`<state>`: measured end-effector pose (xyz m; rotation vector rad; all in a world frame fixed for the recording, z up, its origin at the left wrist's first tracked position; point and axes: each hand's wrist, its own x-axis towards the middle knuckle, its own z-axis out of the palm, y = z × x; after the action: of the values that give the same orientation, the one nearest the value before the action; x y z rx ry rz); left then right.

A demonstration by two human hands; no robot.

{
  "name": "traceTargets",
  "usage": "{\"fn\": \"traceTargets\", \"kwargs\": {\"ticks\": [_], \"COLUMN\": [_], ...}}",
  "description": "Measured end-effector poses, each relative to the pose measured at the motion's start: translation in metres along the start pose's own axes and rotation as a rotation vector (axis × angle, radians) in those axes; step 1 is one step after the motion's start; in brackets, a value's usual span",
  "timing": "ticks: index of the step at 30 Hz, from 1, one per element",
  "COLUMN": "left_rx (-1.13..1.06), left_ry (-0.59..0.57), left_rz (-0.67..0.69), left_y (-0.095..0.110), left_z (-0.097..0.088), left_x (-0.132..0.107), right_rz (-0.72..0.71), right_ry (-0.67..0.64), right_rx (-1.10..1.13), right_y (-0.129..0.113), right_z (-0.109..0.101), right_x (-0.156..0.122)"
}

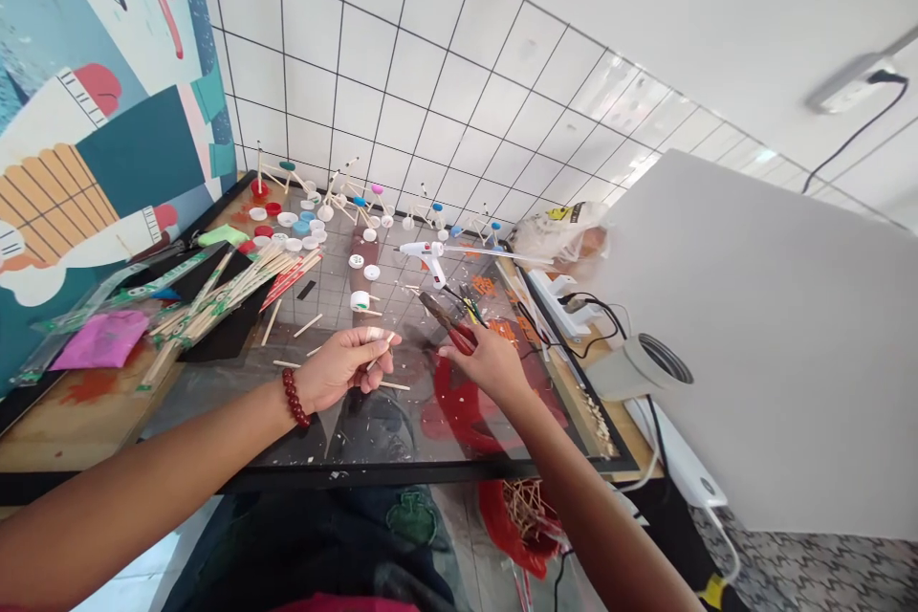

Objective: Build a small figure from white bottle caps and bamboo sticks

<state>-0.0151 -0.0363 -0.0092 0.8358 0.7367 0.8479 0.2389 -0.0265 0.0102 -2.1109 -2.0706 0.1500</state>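
A short wooden stick (382, 351) is pinched between the thumb and fingers of my left hand (351, 365), just above the glass-like tabletop. My right hand (489, 361) is wrapped round the red handles of a pair of pliers (443, 314), whose dark jaws point up and to the left. A gap separates the pliers from the stick. Beyond my hands lies a white glue gun (428, 258), its nozzle turned left. Near my left hand are a white bottle cap (360, 300) and several loose pieces of stick (308, 325).
Bundled wooden sticks (229, 292) and a pink packet (102, 340) lie at the left. Bottle caps (287, 219) and small stick-and-cap models (359, 201) line the back. A power strip (560, 302) and grey cylinder (642, 366) stand right; a red bin (511, 526) of sticks sits below.
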Motion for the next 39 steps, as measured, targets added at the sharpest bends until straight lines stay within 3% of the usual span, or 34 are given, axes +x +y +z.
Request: {"fn": "traceTargets", "kwargs": {"ticks": [4,13,18,24,35,39], "left_rx": [-0.002,-0.004,0.002,0.036,0.074,0.099], "left_ry": [0.000,0.087,0.114,0.104,0.105,0.128], "left_rz": [0.041,0.083,0.163,0.167,0.152,0.150], "left_y": [0.003,0.008,0.009,0.007,0.010,0.007], "left_z": [-0.003,-0.008,-0.009,-0.010,-0.007,-0.007], "left_x": [0.002,0.005,0.006,0.007,0.006,0.007], "right_rz": [0.007,-0.031,0.009,0.067,0.099,0.046], "right_ry": [-0.009,0.109,0.160,0.171,0.137,0.182], "right_rx": [-0.043,-0.125,-0.153,-0.170,-0.196,-0.181], "right_y": [0.006,-0.002,0.006,0.016,0.001,-0.003], "right_z": [0.013,0.032,0.032,0.034,0.032,0.028], "right_x": [0.010,0.022,0.016,0.012,0.005,0.003]}}
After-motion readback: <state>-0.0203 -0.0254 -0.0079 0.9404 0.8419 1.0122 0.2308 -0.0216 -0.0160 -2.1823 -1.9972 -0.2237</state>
